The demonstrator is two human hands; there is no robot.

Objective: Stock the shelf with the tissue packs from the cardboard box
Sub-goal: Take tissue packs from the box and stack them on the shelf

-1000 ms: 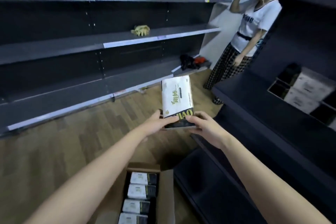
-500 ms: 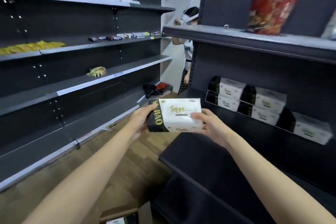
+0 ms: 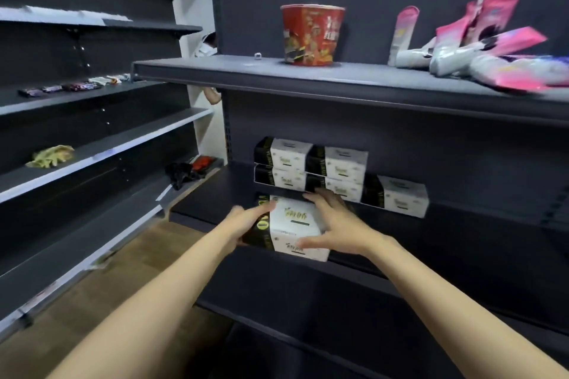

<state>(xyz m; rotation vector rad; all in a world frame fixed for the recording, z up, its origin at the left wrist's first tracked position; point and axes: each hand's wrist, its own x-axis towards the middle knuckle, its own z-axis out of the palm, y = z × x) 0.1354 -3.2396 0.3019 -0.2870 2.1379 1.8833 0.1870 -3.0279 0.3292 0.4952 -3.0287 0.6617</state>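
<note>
The white-and-black plastic-wrapped tissue pack [image 3: 291, 226] sits low on the dark grey metal shelf [image 3: 215, 197], at 6 o'clock from the stacked matching tissue packs [image 3: 311, 168]. The left hand [image 3: 246, 221] and right hand [image 3: 332, 224] have their fingers clamped on its ends. Best slid straight back, square to the row (the soft, slick film wrapper probably dents under a hard squeeze), until its flat face meets the stack.

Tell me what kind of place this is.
Probably a small shop or a mock store aisle being stocked. Dark retail shelves line both sides; one carries a noodle cup and pink packets, another stacked tissue packs. Both hands hold a further pack at the shelf.
</note>
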